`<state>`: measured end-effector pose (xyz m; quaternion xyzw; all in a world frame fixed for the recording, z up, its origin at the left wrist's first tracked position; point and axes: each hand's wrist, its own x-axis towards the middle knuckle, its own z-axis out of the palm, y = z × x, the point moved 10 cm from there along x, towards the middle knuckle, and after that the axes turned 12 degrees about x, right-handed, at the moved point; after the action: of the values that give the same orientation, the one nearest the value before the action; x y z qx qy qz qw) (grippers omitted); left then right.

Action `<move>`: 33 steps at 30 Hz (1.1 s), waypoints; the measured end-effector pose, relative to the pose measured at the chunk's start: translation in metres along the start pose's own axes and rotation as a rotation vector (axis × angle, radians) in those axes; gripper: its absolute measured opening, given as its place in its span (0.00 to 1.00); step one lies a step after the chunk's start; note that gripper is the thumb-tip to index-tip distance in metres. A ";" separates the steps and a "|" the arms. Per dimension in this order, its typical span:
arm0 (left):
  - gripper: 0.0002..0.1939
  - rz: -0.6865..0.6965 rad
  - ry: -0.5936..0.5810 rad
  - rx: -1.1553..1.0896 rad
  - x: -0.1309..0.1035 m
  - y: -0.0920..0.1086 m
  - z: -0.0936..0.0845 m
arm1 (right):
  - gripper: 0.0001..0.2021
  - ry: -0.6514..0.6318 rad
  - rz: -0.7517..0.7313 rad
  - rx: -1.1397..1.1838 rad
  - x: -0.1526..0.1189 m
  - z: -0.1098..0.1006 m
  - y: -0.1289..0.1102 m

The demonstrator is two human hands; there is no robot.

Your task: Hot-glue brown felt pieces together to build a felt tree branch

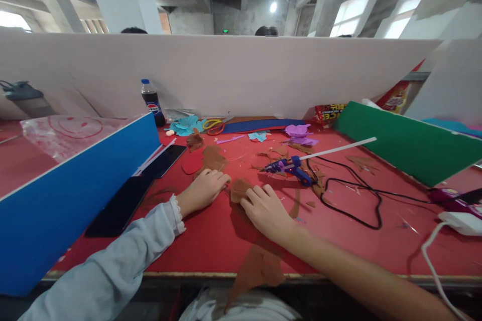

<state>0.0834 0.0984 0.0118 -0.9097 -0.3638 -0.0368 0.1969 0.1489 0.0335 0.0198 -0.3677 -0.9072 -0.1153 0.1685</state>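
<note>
My right hand (268, 210) has its fingers curled onto a small brown piece (240, 191) of thin paper or felt, gripping its right side. Just left of that piece is my left hand (206, 188), with its fingers closed together; whatever is between the fingertips is too small to make out. Beyond my left hand lies a larger brown scrap (214, 157). A brown sheet (259, 267) hangs over the table's front edge below my right wrist. To the right, a blue glue gun (289, 166) rests on the table with a long white glue stick in its back.
A blue panel (83, 185) stands left, a green panel (406, 140) right. Two dark flat devices, one a tablet (116, 205), lie beside the blue panel. Behind are a cola bottle (152, 103), scissors (216, 128) and purple petals (299, 133). A black cable (361, 223) loops across the right.
</note>
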 end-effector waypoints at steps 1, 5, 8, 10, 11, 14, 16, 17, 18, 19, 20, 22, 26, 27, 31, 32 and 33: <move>0.08 -0.006 0.008 -0.002 0.000 0.000 -0.001 | 0.05 -0.001 0.005 0.003 0.000 0.000 0.001; 0.09 -0.033 0.041 0.034 0.000 -0.002 -0.005 | 0.04 0.003 0.060 0.038 -0.001 -0.003 0.006; 0.10 -0.054 0.056 0.025 -0.001 -0.003 -0.010 | 0.05 -0.010 0.127 0.070 -0.003 -0.004 0.012; 0.09 -0.057 0.060 -0.002 -0.002 -0.003 -0.014 | 0.06 -0.025 0.161 0.091 -0.006 -0.004 0.014; 0.09 -0.053 0.056 -0.017 -0.003 -0.003 -0.016 | 0.07 -0.035 0.170 0.105 -0.008 -0.003 0.015; 0.08 -0.039 0.032 -0.059 -0.007 -0.001 -0.017 | 0.08 -0.063 0.171 0.153 -0.012 0.000 0.014; 0.07 -0.038 0.016 -0.077 -0.009 -0.001 -0.015 | 0.09 -0.076 0.173 0.168 -0.015 0.001 0.013; 0.06 -0.040 0.010 -0.082 -0.009 -0.002 -0.014 | 0.09 -0.078 0.175 0.168 -0.016 0.001 0.013; 0.06 -0.042 0.007 -0.082 -0.010 -0.003 -0.013 | 0.09 -0.081 0.174 0.165 -0.016 0.001 0.013; 0.06 -0.046 0.005 -0.081 -0.009 -0.003 -0.011 | 0.09 -0.084 0.173 0.160 -0.016 0.001 0.013; 0.06 -0.050 0.006 -0.077 -0.009 -0.004 -0.010 | 0.10 -0.085 0.171 0.158 -0.016 0.001 0.013; 0.06 -0.061 0.007 -0.067 -0.008 -0.006 -0.008 | 0.10 -0.084 0.166 0.162 -0.016 0.000 0.012; 0.06 -0.060 -0.004 -0.042 -0.007 -0.006 -0.005 | 0.10 -0.084 0.161 0.163 -0.015 0.000 0.011; 0.06 -0.057 -0.006 -0.033 -0.007 -0.005 -0.005 | 0.10 -0.086 0.162 0.161 -0.015 0.000 0.011; 0.08 -0.033 -0.001 0.023 -0.006 -0.003 -0.006 | 0.10 -0.104 0.167 0.156 -0.015 0.001 0.011; 0.08 -0.027 0.000 0.043 -0.005 -0.002 -0.006 | 0.10 -0.110 0.168 0.157 -0.014 0.001 0.011; 0.08 -0.021 0.000 0.064 -0.005 -0.001 -0.007 | 0.11 -0.116 0.170 0.157 -0.014 0.001 0.011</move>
<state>0.0796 0.0933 0.0171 -0.8991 -0.3741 -0.0274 0.2255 0.1659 0.0326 0.0140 -0.4350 -0.8873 -0.0080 0.1532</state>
